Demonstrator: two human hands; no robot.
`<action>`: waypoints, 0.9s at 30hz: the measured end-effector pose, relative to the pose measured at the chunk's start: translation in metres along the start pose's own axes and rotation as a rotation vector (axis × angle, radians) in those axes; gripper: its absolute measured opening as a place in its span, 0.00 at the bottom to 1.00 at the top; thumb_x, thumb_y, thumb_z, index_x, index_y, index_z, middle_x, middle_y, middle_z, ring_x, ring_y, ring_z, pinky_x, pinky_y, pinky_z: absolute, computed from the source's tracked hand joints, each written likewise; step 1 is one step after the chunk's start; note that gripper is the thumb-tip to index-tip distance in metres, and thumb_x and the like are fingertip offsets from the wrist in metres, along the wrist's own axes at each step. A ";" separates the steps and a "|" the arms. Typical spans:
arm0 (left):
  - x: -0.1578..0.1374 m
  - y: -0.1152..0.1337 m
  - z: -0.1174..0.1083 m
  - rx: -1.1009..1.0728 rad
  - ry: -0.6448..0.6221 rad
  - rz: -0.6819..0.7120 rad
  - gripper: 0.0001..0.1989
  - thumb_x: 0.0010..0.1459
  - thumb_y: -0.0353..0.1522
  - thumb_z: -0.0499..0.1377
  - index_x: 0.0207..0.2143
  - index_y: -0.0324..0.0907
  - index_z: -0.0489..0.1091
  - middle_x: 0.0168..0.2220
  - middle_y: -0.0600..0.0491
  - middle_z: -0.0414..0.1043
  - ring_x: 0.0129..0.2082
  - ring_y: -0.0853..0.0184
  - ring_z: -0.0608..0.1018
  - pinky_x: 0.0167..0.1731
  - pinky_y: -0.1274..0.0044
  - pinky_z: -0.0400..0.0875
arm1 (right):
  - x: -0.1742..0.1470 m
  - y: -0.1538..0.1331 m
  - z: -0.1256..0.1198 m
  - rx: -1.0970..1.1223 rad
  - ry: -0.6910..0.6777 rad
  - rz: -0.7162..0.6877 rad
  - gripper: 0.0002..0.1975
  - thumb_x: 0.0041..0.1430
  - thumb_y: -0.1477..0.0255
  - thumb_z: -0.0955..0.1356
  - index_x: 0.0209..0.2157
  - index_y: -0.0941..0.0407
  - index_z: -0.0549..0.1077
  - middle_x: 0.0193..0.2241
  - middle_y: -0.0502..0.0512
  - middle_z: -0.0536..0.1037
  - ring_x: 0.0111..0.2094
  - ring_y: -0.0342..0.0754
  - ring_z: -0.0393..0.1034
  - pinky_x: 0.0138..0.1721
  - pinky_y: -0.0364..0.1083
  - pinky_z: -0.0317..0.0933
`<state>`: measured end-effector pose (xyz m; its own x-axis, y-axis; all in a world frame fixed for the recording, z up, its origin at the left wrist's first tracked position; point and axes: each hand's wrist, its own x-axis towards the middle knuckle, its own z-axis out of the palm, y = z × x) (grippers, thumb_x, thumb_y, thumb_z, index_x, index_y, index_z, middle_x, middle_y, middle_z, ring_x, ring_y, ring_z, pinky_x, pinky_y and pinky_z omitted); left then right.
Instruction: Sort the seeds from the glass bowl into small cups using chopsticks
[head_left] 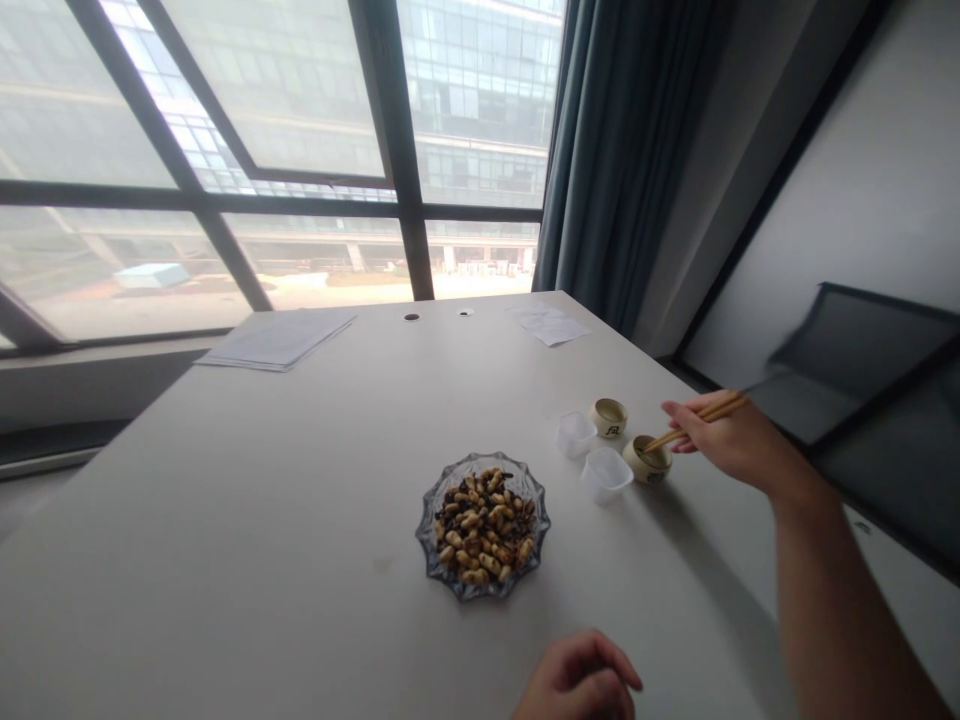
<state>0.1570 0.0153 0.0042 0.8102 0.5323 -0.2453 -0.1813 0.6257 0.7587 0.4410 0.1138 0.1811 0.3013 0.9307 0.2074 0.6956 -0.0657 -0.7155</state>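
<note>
My right hand (pixel 701 430) grips a pair of chopsticks (pixel 724 405), whose tips reach into a small beige cup (pixel 651 472) with a dark mark on its side. Whether the tips pinch anything inside is too small to tell. Behind stands a second beige cup (pixel 609 430), also dark-marked. Two clear plastic cups (pixel 607 480) sit just left of these. My left hand (pixel 577 680) rests at the table's near side, fingers curled with nothing visible in them. Beyond it lies a scalloped glass bowl (pixel 544 525) holding peanuts in shells (pixel 491 520) and smaller dark pieces, perhaps seeds.
All this stands on a white table (pixel 262 520). A stack of paper (pixel 277 340) lies at its far left, and loose sheets (pixel 551 325) at the far right. Two round cable holes (pixel 412 318) are near the back edge. Windows and a dark curtain (pixel 607 150) rise behind.
</note>
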 end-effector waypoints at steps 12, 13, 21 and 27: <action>0.000 -0.001 0.001 -0.028 -0.011 -0.011 0.30 0.43 0.54 0.74 0.33 0.39 0.71 0.22 0.55 0.70 0.21 0.72 0.66 0.25 0.77 0.53 | -0.029 -0.052 0.022 0.274 0.104 -0.258 0.19 0.69 0.55 0.72 0.32 0.56 0.83 0.28 0.57 0.86 0.28 0.51 0.83 0.31 0.45 0.76; 0.000 -0.002 0.001 -0.028 -0.015 -0.007 0.30 0.43 0.54 0.74 0.33 0.39 0.71 0.22 0.55 0.70 0.21 0.72 0.67 0.26 0.77 0.54 | -0.034 -0.060 0.032 0.333 0.009 -0.295 0.19 0.71 0.56 0.70 0.32 0.56 0.83 0.29 0.57 0.85 0.28 0.51 0.83 0.32 0.45 0.76; 0.001 -0.002 0.002 -0.026 -0.029 0.019 0.33 0.42 0.57 0.73 0.33 0.39 0.71 0.23 0.55 0.70 0.22 0.72 0.66 0.27 0.77 0.55 | -0.050 -0.073 0.113 0.256 -0.364 -0.556 0.22 0.76 0.64 0.66 0.27 0.56 0.79 0.28 0.54 0.80 0.31 0.45 0.76 0.37 0.45 0.67; -0.002 0.002 0.002 -0.019 -0.037 0.023 0.34 0.43 0.59 0.73 0.33 0.39 0.72 0.25 0.54 0.70 0.23 0.71 0.67 0.28 0.77 0.56 | -0.051 -0.067 0.120 0.394 -0.375 -0.584 0.16 0.76 0.64 0.67 0.33 0.54 0.81 0.34 0.54 0.81 0.34 0.46 0.76 0.38 0.45 0.69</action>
<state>0.1563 0.0144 0.0079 0.8258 0.5252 -0.2056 -0.2102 0.6248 0.7520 0.3006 0.1139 0.1386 -0.3288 0.8391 0.4333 0.3705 0.5366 -0.7581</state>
